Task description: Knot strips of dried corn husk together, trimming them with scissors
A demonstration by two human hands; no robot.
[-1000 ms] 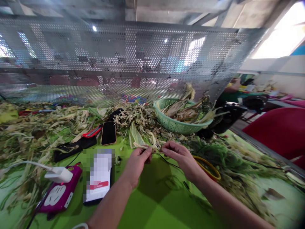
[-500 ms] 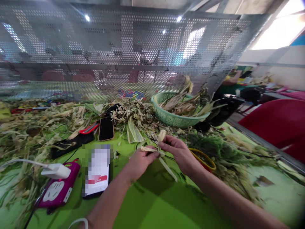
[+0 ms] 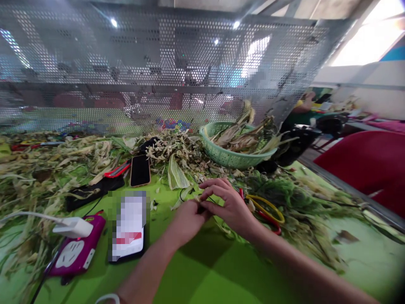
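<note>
My left hand and my right hand meet over the green table, fingertips pinched together on a small pale strip of dried leaf. The strip is mostly hidden between the fingers. A thin dark wire curls just beyond them. Piles of dried husks and leaves lie right behind the hands.
A green basket of husks stands at the back right. Yellow and red scissors lie right of my hands. Phones, a blurred-screen phone and a magenta power strip with a white plug lie left. A perforated metal screen closes the back.
The hands dropped closer together and lower to the table. The pale leaf strip that stuck up between them half a second ago is now folded in, almost hidden under the fingers.
</note>
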